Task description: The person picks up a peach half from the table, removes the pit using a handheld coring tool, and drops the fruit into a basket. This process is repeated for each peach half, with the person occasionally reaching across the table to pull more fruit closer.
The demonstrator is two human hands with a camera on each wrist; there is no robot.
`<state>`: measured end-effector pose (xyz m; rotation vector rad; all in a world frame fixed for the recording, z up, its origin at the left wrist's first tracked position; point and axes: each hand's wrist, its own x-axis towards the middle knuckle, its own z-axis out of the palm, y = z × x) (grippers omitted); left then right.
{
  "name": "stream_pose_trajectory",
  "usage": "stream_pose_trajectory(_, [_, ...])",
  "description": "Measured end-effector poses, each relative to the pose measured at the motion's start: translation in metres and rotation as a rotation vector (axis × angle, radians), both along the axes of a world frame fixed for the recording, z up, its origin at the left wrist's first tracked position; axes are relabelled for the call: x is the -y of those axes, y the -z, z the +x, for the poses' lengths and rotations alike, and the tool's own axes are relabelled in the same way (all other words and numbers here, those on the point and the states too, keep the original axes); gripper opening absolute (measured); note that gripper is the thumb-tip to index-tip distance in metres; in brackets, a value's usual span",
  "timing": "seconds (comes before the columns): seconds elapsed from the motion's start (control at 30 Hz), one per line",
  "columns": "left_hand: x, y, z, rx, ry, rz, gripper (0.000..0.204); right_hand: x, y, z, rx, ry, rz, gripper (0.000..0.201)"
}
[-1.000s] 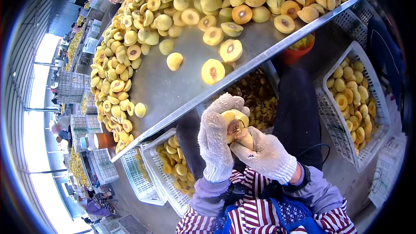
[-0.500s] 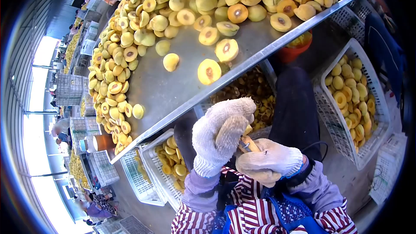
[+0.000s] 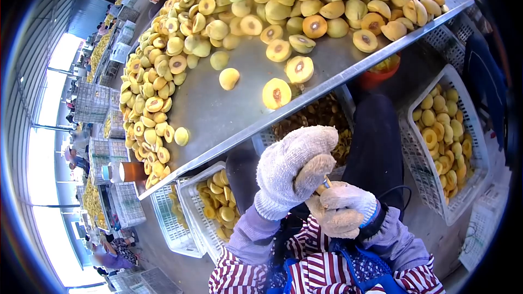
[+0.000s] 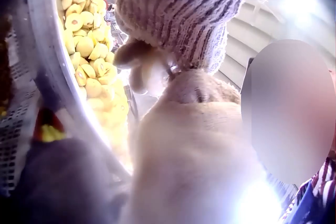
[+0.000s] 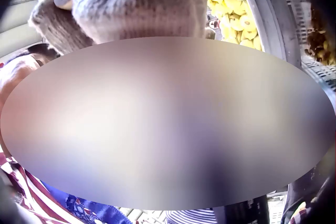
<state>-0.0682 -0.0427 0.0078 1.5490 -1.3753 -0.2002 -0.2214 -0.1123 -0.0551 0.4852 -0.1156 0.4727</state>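
My left hand (image 3: 294, 171), in an off-white knitted glove, is curled with its back upward and hides the peach half in its grasp. Just below and to its right, the fingers of my gloved right hand (image 3: 343, 209) close around a small tool (image 3: 326, 183). Only a short piece of this tool shows between the two hands; its working end is hidden. Both hands are close together above my lap, off the table's front edge. Pale glove knit (image 4: 184, 145) fills much of the left wrist view, blurred.
Peach halves (image 3: 250, 24) are heaped on the metal table (image 3: 212, 114), with a few loose near its front rim. Beneath sits a crate of brown scraps (image 3: 299, 117). White crates of peach halves stand left (image 3: 188, 188) and right (image 3: 408, 136). An orange bucket (image 3: 373, 79) is under the rim.
The left hand has turned over, so the peach half and its stone, visible one second ago, are covered. The right hand has drawn down and curled tighter around the tool.
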Motion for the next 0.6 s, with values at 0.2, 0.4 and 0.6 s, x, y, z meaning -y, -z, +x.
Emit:
stream_pose_trajectory(0.2, [-0.010, -0.002, -0.022, -1.052, 0.010, 0.062, 0.057, 0.000, -0.003, -0.001, 0.102, 0.063, -0.155, 0.028])
stream_pose_trajectory(0.4, [-0.023, -0.007, -0.020, -1.558, -0.194, 0.056, 0.063, 0.001, -0.026, 0.007, 0.086, 0.018, -0.681, 0.023])
stream_pose_trajectory(0.6, [-0.085, 0.015, 0.019, -0.941, -0.660, -0.097, 0.037, 0.012, -0.024, 0.005, 0.029, 0.110, -0.691, 0.024])
